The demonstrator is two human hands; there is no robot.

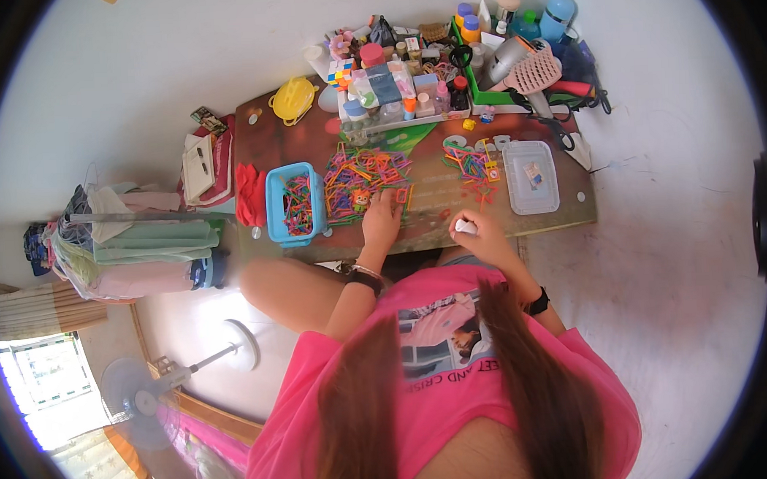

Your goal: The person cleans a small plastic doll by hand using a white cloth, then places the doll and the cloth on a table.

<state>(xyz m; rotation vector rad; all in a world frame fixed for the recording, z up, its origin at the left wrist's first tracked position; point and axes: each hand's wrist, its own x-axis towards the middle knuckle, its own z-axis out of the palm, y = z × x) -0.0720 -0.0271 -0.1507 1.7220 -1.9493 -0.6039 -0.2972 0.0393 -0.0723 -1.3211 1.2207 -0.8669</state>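
Observation:
My left hand (383,222) rests at the near right side of a loose pile of thin coloured plastic sticks (363,167). Its fingertips touch the pile, but whether they pinch a stick is unclear. Just left of those fingers stands a small orange-and-green figurine (360,201). A small white object (465,226) is gripped in my right hand (480,231), above the table's front edge; its kind is hard to make out. Left of the pile, a light blue plastic tub (272,205) holds more sticks. A smaller group of sticks (466,160) lies beyond my right hand.
A clear plastic lid or tray (532,204) with a small packet lies at right. Cosmetics crowd a white tray (417,119) and a green crate (492,98) at the back. A yellow lidded container (294,101) and red cloth (251,193) are at left. A floor fan (145,403) stands behind left.

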